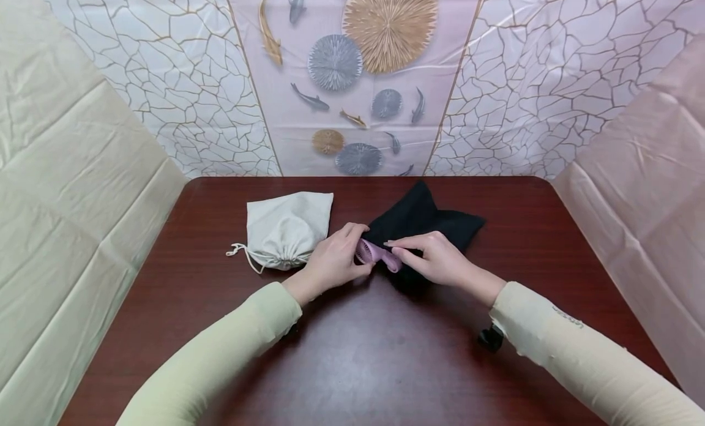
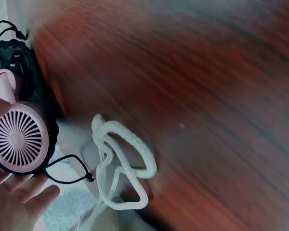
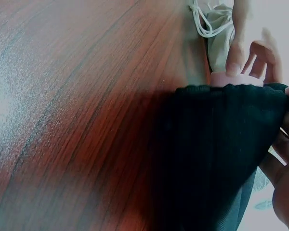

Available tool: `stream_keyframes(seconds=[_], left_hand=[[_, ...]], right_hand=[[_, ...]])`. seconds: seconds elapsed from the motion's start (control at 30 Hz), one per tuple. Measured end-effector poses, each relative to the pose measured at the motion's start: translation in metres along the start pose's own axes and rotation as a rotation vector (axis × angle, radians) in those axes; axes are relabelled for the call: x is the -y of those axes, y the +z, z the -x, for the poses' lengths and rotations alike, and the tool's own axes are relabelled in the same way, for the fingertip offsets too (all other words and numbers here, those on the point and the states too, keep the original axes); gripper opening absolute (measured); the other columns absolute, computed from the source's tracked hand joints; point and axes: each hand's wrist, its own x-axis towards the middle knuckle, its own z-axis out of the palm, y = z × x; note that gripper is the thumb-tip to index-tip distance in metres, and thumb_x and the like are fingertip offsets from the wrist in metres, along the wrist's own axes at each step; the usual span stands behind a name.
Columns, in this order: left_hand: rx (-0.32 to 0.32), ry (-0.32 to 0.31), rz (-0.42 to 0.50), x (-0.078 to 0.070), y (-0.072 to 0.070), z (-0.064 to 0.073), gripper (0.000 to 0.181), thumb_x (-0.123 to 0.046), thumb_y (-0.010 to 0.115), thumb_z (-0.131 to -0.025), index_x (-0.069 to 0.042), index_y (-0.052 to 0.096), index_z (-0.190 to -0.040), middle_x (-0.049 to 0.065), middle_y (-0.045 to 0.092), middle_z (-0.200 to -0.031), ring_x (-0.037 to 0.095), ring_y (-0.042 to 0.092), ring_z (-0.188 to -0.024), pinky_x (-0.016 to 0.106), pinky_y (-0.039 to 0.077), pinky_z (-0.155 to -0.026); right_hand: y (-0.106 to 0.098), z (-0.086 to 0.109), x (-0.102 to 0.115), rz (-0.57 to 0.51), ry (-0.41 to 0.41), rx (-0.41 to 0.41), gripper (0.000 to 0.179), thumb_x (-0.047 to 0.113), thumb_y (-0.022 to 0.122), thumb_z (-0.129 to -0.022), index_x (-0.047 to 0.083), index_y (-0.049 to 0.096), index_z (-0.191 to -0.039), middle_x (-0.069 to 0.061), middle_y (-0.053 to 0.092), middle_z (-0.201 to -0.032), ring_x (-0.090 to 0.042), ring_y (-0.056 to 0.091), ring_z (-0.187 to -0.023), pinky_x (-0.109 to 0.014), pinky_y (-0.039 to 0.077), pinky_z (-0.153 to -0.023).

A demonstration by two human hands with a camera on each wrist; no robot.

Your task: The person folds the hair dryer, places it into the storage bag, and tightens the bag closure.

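A small lilac-pink handheld fan point(image 1: 377, 254) has its round slatted head in my left hand point(image 1: 335, 254), thumb on one side and fingers on the other. Behind and under it is a black drawstring pouch point(image 1: 415, 215). My right hand point(image 1: 435, 257) pinches the pouch's mouth edge, close to the fan's handle. The left wrist view shows the fan's grille point(image 2: 18, 137) facing the camera, in front of the pouch's gathered black rim point(image 2: 50, 139). In the right wrist view the pouch point(image 3: 216, 144) covers most of the fan, with a pink strip above the edge.
A beige drawstring pouch point(image 1: 289, 227), bulging in the middle, lies left of my left hand, its white cord point(image 2: 125, 163) trailing over the dark red-brown table point(image 1: 352, 352). Patterned cloth point(image 1: 341, 77) hangs behind the table, with creased pale sheets at both sides.
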Motion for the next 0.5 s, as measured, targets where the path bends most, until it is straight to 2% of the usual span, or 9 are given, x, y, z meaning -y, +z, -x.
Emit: stream_keyframes(seconds=[0.27,0.5], left_hand=[[0.0,-0.037,-0.018,-0.0014,0.0087,-0.0022,0.069,-0.039,0.089,-0.083,-0.007,0.056,-0.135,0.009,0.063,-0.123,0.027,0.07,-0.104,0.04,0.061,-0.085],[0.088,-0.043,0.04,0.0055,0.0045,-0.004,0.081,-0.041,0.09,-0.086,-0.008,0.05,-0.148,0.014,0.063,-0.138,0.031,0.069,-0.12,0.046,0.059,-0.096]], right_hand=[[-0.0001,0.0029,-0.0003,-0.001,0.027,0.04,0.024,0.006,0.071,-0.101,0.004,0.081,-0.122,-0.01,0.079,-0.12,-0.022,0.078,-0.104,-0.045,0.064,-0.086],[0.0003,0.007,-0.0077,0.083,-0.011,0.048,0.025,0.008,0.073,-0.099,0.005,0.081,-0.123,-0.014,0.078,-0.124,-0.027,0.077,-0.109,-0.05,0.063,-0.09]])
